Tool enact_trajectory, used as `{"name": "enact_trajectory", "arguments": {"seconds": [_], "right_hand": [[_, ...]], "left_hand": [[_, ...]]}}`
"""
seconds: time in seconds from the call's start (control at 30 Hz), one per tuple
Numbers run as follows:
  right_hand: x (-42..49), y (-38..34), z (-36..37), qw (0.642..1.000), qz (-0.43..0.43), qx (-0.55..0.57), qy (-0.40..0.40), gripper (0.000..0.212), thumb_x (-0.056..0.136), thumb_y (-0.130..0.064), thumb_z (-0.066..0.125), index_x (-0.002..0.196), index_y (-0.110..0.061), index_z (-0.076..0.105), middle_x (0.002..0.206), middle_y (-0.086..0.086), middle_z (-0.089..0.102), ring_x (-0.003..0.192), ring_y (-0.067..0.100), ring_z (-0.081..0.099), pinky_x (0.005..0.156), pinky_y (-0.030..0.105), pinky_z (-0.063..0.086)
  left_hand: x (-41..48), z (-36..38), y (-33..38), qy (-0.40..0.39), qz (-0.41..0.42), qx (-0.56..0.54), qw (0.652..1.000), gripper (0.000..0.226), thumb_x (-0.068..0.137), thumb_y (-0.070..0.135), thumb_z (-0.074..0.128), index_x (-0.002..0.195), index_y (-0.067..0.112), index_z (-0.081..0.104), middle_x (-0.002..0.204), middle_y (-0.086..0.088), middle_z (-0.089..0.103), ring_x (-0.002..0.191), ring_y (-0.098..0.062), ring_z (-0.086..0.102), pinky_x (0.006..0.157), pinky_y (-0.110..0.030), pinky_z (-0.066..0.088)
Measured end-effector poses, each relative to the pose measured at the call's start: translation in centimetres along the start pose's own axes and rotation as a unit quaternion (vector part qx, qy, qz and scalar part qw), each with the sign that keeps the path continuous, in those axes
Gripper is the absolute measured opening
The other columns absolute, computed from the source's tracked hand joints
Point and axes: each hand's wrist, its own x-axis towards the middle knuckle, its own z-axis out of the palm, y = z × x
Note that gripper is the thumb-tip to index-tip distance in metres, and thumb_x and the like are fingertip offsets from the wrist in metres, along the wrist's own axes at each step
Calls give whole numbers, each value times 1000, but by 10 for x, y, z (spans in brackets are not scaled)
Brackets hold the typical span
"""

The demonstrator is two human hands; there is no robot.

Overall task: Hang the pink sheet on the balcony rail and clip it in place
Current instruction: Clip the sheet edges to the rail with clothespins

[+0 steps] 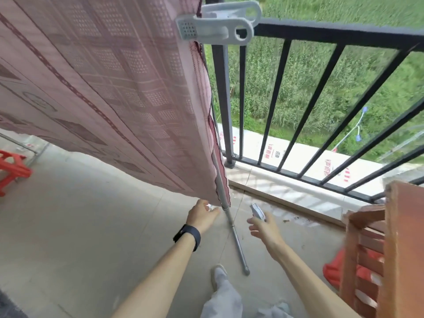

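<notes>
Pink sheet (114, 88) is hanging off the balcony rail (332, 31), big grey clip (215, 26) biting its top corner. It's looking light n floppy, so I'm going for the bottom corner w/ my left hand (203, 214) (can't tell if those fingers are pinching it). Right hand (263, 228) is gripping a spare clip (258, 211). Metal pole (234, 237) is slanting btwn my hands, wooden chair (390, 249) crowding the right.

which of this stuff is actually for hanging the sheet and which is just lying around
For the job: pink sheet, balcony rail, big grey clip at the sheet's top edge, small clip held by the right hand, left hand at the sheet's lower corner.
Just lying about: red stool, wooden chair, metal pole.
</notes>
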Motion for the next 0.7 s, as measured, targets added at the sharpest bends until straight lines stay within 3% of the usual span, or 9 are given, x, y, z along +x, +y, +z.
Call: {"name": "enact_trajectory", "arguments": {"seconds": [0.07, 0.13, 0.23, 0.3, 0.43, 0.53, 0.6, 0.7], "right_hand": [[27, -1, 2, 997, -23, -67, 7, 26, 88, -16, 69, 109, -16, 54, 99, 8, 67, 81, 20, 62, 80, 42, 53], [57, 0, 4, 993, -58, -103, 12, 25, 86, -20, 71, 102, -23, 52, 103, 1, 68, 82, 16, 62, 77, 39, 52], [105, 7, 8, 985, -116, -126, 6, 26, 84, -21, 72, 97, -27, 51, 99, -2, 62, 76, 12, 56, 63, 30, 43], [137, 15, 15, 978, -153, -140, -5, 27, 82, -27, 74, 93, -30, 49, 92, -4, 58, 74, 11, 53, 62, 29, 38], [188, 35, 35, 965, -218, -121, -85, 31, 77, -30, 77, 95, -31, 52, 96, -9, 63, 86, 12, 60, 72, 32, 46], [209, 58, 48, 954, -254, -67, -142, 30, 76, -16, 77, 95, -29, 58, 92, -19, 70, 90, 8, 67, 68, 18, 50], [221, 71, 55, 942, -289, -38, -168, 33, 72, -11, 76, 98, -25, 60, 88, -13, 73, 87, 11, 70, 65, 18, 52], [237, 87, 65, 914, -350, 31, -205, 42, 71, -9, 81, 104, -18, 57, 98, 0, 77, 95, 18, 74, 74, 25, 58]], "left_hand": [[21, 18, -3, 15, -9, -37, 999, 52, 84, 42, 71, 128, 19, 54, 119, 3, 63, 109, -18, 58, 84, -23, 39], [39, 40, -9, 50, 1, -83, 995, 60, 80, 40, 75, 131, 18, 51, 129, 1, 60, 103, -15, 56, 84, -24, 40], [57, 76, -23, 89, 69, -155, 981, 89, 70, 43, 84, 145, 21, 41, 144, 6, 46, 127, -13, 49, 105, -32, 42], [69, 98, -37, 130, 104, -188, 968, 90, 69, 47, 84, 145, 24, 41, 143, 11, 47, 130, -8, 46, 109, -31, 40], [94, 128, -55, 217, 165, -198, 941, 48, 83, 44, 75, 128, 31, 60, 122, 16, 66, 115, -4, 58, 94, -19, 46], [110, 136, -67, 283, 204, -225, 910, 25, 84, 37, 76, 107, 30, 68, 103, 19, 71, 101, 1, 63, 88, -20, 49], [120, 140, -78, 324, 252, -222, 884, 16, 83, 34, 77, 96, 31, 68, 94, 23, 71, 95, 2, 65, 81, -15, 48], [137, 148, -94, 362, 326, -200, 850, 7, 87, 32, 73, 91, 31, 67, 93, 22, 70, 91, 2, 65, 76, -11, 45]]}}
